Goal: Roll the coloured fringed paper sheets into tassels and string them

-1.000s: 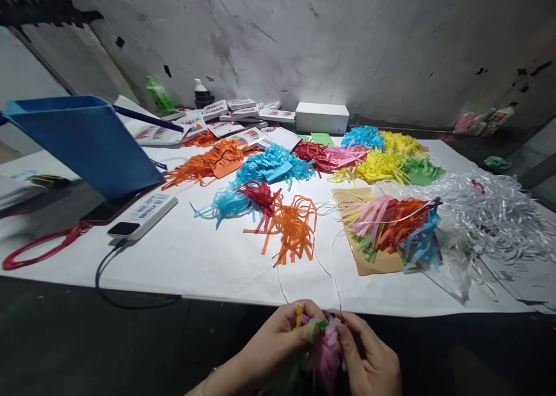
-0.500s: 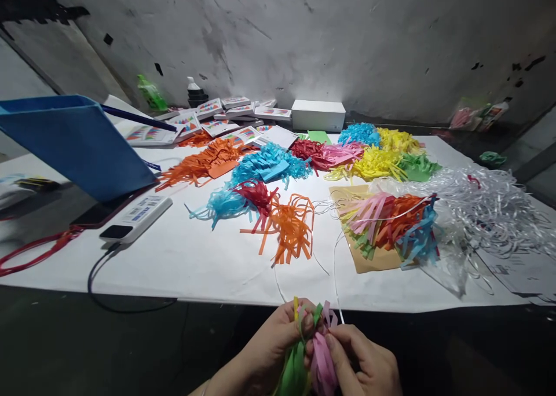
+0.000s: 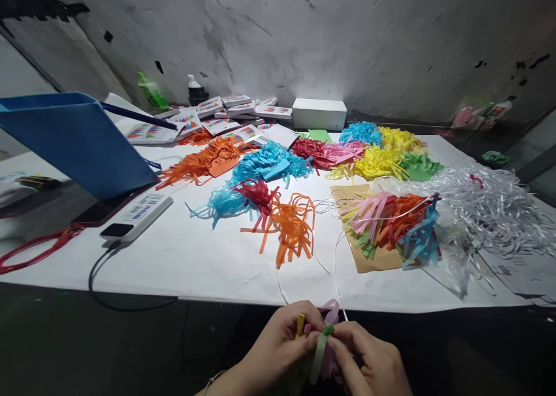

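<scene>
Low in the head view, just off the table's front edge, both hands work close together on paper tassels. My left hand (image 3: 282,341) is closed around them; a yellow loop (image 3: 300,323) pokes up between its fingers. At the fingertips of both hands is a green paper tassel (image 3: 320,349), its top gathered into a small knob. My right hand (image 3: 367,355) pinches this top from the right. Behind it shows a pink tassel (image 3: 331,315), partly hidden by the fingers. A white string (image 3: 341,300) runs from the table down to the hands.
An orange tassel (image 3: 293,228) lies on the white table (image 3: 208,268), beside red and blue ones. Multicoloured tassels (image 3: 391,219) rest on brown paper at right, near tangled white ribbon (image 3: 495,211). A blue stand (image 3: 82,141) and a white cabled device (image 3: 136,216) are at left.
The green tassel has shifted right and turned, its gathered top now between both hands' fingertips. Its long hanging strips and the pink ones are less visible. Things on the table have stayed put.
</scene>
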Action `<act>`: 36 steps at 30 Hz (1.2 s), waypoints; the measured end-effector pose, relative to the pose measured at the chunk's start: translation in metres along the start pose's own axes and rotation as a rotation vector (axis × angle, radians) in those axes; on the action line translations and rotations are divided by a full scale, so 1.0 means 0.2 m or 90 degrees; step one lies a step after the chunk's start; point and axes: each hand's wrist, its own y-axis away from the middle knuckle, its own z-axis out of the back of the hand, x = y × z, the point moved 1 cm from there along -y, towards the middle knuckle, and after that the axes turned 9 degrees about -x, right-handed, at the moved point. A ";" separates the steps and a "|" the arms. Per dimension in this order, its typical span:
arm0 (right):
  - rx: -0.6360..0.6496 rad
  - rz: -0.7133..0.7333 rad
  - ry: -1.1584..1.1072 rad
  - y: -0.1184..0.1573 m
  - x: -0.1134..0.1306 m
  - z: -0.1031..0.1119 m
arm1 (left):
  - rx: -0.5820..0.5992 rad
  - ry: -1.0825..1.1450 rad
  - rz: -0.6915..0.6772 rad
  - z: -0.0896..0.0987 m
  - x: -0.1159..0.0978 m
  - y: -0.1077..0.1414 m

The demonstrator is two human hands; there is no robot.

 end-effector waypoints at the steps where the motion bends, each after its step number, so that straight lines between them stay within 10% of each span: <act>1: 0.004 -0.060 -0.045 0.00 0.00 0.00 | -0.002 -0.022 -0.010 0.00 0.00 0.00; 8: 0.080 -0.167 -0.225 -0.04 -0.03 -0.04 | -0.041 -0.158 -0.136 0.01 -0.03 0.02; 19: 0.060 -0.111 -0.137 -0.03 -0.03 -0.02 | -0.005 -0.034 0.043 -0.02 -0.02 0.02; 26: 0.180 -0.131 -0.218 -0.05 -0.05 -0.03 | -0.008 -0.242 -0.135 0.00 -0.03 0.02; 30: 0.081 -0.106 -0.160 -0.04 -0.05 -0.04 | 0.002 -0.263 -0.156 0.02 -0.03 0.01; 36: -0.052 0.007 -0.054 -0.01 -0.03 -0.03 | -0.287 -0.310 -0.207 0.18 -0.13 -0.01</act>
